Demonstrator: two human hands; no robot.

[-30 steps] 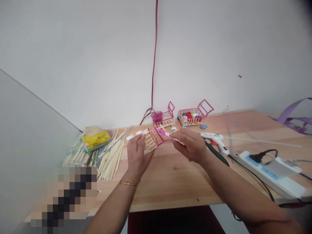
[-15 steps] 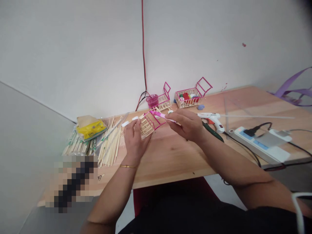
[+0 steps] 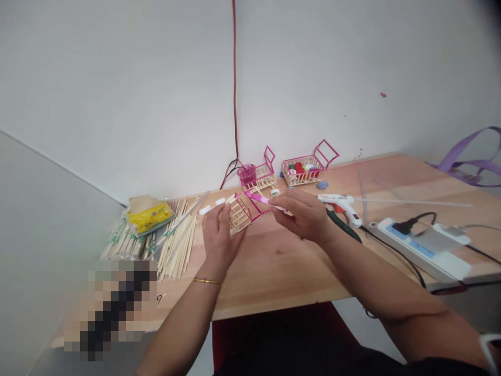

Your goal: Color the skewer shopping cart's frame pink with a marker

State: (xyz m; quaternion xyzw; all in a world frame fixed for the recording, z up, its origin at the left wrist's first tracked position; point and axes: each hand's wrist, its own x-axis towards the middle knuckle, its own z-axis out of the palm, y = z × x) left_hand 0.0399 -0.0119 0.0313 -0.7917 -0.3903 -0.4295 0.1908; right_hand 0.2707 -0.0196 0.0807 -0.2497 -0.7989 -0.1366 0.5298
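My left hand [image 3: 219, 230] is closed around the near end of a small basket of thin wooden sticks [image 3: 239, 213], held tilted above the table. Its handle frame at the right side is magenta, while the slatted body is bare wood. In my right hand [image 3: 301, 211] is a paintbrush [image 3: 260, 198] with a pink-coated tip, pinched between thumb and fingers. The brush tip meets or lies very near the basket's upper magenta edge; contact is hard to make out. Behind stands a cup of magenta paint [image 3: 247, 175], in or against another stick basket [image 3: 266, 180] with a magenta rim.
A third basket [image 3: 305, 172] holds several paint pots. A blue lid [image 3: 322, 185] lies before it. To the right are a white glue gun [image 3: 342, 206], green-handled pliers [image 3: 344, 225] and a power strip [image 3: 422, 245]. Loose sticks [image 3: 178, 245] and a yellow packet [image 3: 151, 215] occupy the left.
The whole scene sits slightly lower as the head view tilts up. Both hands keep their grips, with the brush still at the basket's magenta frame.
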